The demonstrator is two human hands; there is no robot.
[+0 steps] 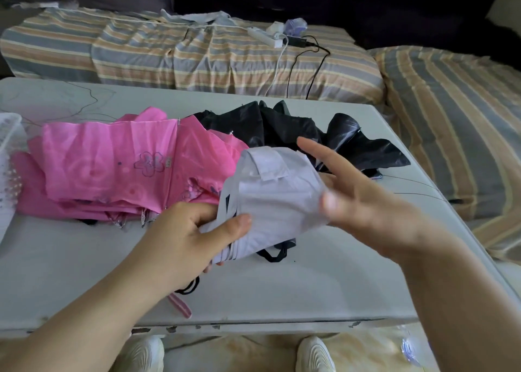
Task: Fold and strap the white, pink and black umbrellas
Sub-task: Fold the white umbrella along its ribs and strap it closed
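My left hand point(186, 239) grips the folded white umbrella point(273, 199) near its lower end, thumb on top of the cloth. The umbrella's strap point(266, 164) lies wrapped across its upper part. My right hand point(358, 199) hovers just right of the white umbrella with fingers spread and straight, slightly blurred, holding nothing. The pink umbrella point(118, 165), with flower prints, lies loose and unfolded on the table point(310, 281) to the left. Beyond the white one, the black umbrella point(284, 126) lies crumpled and unfolded.
A white basket point(7, 157) sits at the table's left edge. A pink strap point(180, 305) and black cord loops point(187, 288) lie near the front edge. Behind stands a striped bed point(183, 50) with a power strip point(265, 37) and cables. White shoes point(314, 354) show below.
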